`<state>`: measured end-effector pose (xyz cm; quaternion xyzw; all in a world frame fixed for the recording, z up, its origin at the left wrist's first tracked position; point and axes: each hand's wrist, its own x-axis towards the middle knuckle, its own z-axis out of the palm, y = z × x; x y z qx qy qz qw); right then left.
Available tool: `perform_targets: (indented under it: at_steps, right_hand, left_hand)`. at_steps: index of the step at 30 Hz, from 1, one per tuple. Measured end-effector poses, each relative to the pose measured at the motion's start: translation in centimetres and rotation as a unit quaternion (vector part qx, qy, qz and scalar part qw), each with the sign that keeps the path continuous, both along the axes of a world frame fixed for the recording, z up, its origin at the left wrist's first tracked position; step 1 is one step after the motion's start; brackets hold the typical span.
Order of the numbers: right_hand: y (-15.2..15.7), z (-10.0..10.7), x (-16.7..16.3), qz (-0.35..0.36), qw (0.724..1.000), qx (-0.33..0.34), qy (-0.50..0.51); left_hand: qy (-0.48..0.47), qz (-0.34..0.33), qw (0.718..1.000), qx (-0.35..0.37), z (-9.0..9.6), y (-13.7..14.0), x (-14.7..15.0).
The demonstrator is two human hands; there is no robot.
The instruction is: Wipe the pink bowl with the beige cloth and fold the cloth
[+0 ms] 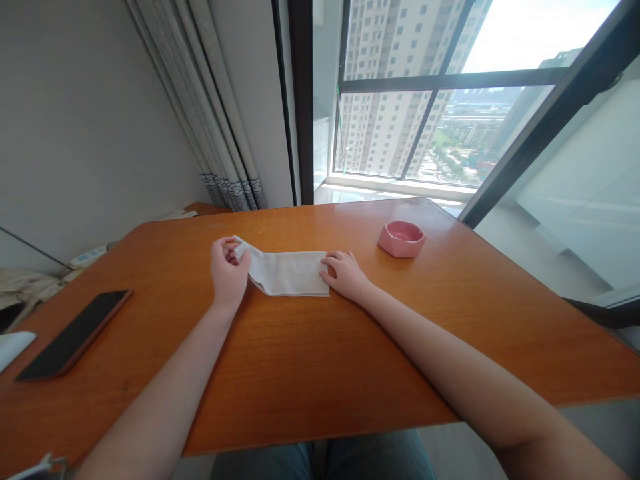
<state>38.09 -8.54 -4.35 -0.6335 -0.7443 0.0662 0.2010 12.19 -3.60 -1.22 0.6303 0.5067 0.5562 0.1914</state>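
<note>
A white folded cloth (295, 273) lies across the middle of the wooden table (310, 360). Its left end is lifted off the surface, pinched between the thumb and curled fingers of my left hand (230, 270). At the other end, my right hand (346, 273) rests with its fingers spread over the cloth's right edge, the fingertips touching it. The middle and right part of the cloth lie flat, with layered edges showing along the front.
Right of my right hand stands a pink angular bowl (402, 239). A flat black slab with a brown edge (75, 335) lies on the left. A white object (16, 348) sits at the left edge. Behind the table are a grey curtain (220, 133) and a window (400, 127).
</note>
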Motion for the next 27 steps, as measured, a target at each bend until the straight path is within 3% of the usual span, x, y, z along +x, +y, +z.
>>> perform_targets:
  at_steps: [5, 8, 11, 20, 27]
  right_hand:
    - [-0.3, 0.2, -1.4, 0.055, 0.998, 0.019, -0.005]
    - [-0.4, 0.5, -2.0, 0.062, 0.998, 0.022, -0.019]
    - [-0.4, 0.6, -2.3, 0.061, 0.998, 0.021, -0.029]
    - [-0.3, 0.3, -2.2, 0.056, 0.998, 0.032, -0.028]
    - [0.1, 0.1, -1.9, 0.038, 0.999, 0.016, 0.006]
  left_hand:
    - [0.073, -0.094, 0.993, 0.004, -0.6, -2.8, 4.0]
    - [0.183, -0.174, 0.967, -0.032, -1.8, -3.6, 5.5]
    - [0.235, -0.242, 0.941, -0.041, -2.6, -3.6, 6.1]
    - [0.244, -0.235, 0.941, -0.007, -2.2, -3.9, 6.5]
    - [0.242, -0.324, 0.914, -0.041, -1.9, -4.4, 6.1]
